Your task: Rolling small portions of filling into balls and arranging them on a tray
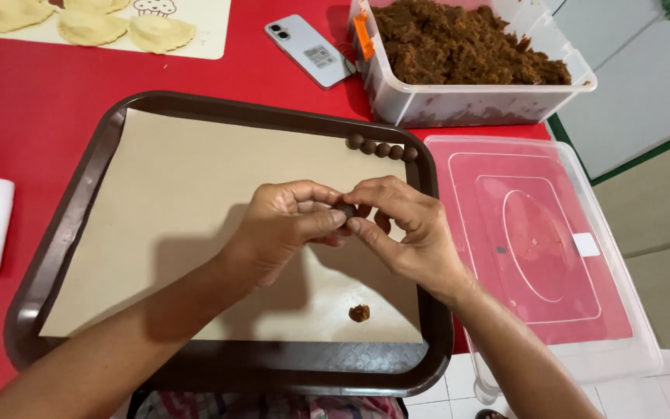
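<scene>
A: What are the hands holding?

B: The left hand (284, 225) and right hand (405, 229) are meeting over the brown tray (63, 256), fingertips pinching a small dark lump (346, 210) between them.

A: What is lying nearby?

B: Four rolled balls (381, 147) are sitting at the paper sheet's (188, 194) far corner; a loose crumb (359, 313) is resting near its front edge; the tub of brown filling (467, 46) is standing beyond.

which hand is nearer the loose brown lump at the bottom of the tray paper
Right. The right hand is just above and slightly right of the brown lump; the left hand sits farther off, up and to its left.
</scene>
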